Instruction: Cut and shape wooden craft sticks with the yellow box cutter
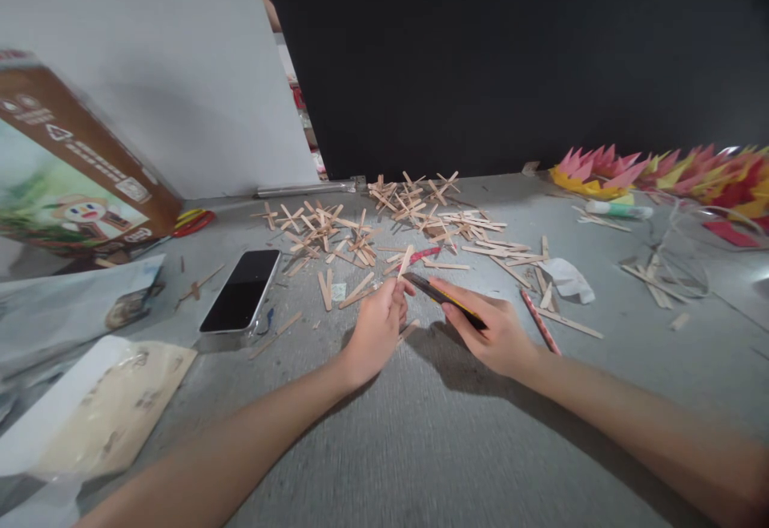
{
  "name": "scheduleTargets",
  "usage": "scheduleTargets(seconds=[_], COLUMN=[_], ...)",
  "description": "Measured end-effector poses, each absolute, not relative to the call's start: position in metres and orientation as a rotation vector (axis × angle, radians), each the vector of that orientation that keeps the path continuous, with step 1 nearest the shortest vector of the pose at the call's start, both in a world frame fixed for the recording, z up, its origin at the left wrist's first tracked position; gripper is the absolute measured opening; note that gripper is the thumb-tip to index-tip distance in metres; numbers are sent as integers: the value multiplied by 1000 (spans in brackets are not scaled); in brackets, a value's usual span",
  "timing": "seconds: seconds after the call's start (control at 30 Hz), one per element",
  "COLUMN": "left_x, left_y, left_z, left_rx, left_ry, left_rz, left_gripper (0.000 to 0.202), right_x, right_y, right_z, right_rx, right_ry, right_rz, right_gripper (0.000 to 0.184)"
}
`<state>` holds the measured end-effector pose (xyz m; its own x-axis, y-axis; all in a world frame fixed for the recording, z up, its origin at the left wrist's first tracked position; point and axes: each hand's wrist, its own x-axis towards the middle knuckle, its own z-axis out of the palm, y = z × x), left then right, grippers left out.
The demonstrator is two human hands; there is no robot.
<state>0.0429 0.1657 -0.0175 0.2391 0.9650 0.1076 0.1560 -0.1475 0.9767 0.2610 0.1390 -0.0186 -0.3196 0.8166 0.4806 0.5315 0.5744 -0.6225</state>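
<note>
Near the middle of the grey table (pixel 348 448), my left hand (pixel 378 320) is closed around the lower end of a wooden craft stick (pixel 406 262), which points up and away. My right hand (pixel 489 328) grips a black and yellow utility knife (pixel 450 302). The knife's front end reaches the stick just above my left fingers; whether the blade touches the wood I cannot tell. Beyond both hands lie many loose craft sticks (pixel 481 223) and several crossed stick pieces (pixel 318 227). A red strip (pixel 424 255) lies just behind the held stick.
On the left are a phone (pixel 241 292), a plastic-wrapped packet (pixel 120 408) and a brown box (pixel 78 159). To the right lie a patterned red pencil (pixel 539 321), crumpled tissue (pixel 568 280), a glue stick (pixel 618 209) and pink-yellow paper petals (pixel 601 171). A black panel (pixel 510 55) stands behind.
</note>
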Motion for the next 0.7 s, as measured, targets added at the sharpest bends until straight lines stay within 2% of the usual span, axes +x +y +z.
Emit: scheduleTargets(seconds=[0.17,0.43,0.7], left_x=[39,38,40], left_y=[166,167,167], left_z=[-21,-30,-28], left_rx=[1662,1730,1688], left_ry=[1178,1247,1207], left_rz=[1075,1079,1102], left_gripper=[30,20,25], right_x=[254,241,237], right_y=[131,121,121], right_z=[-17,-2,-1], right_rx=[-1103,-1222,-1280], right_ry=[-1977,-1868,-1773], right_rz=[453,657,770], right_gripper=[49,41,38])
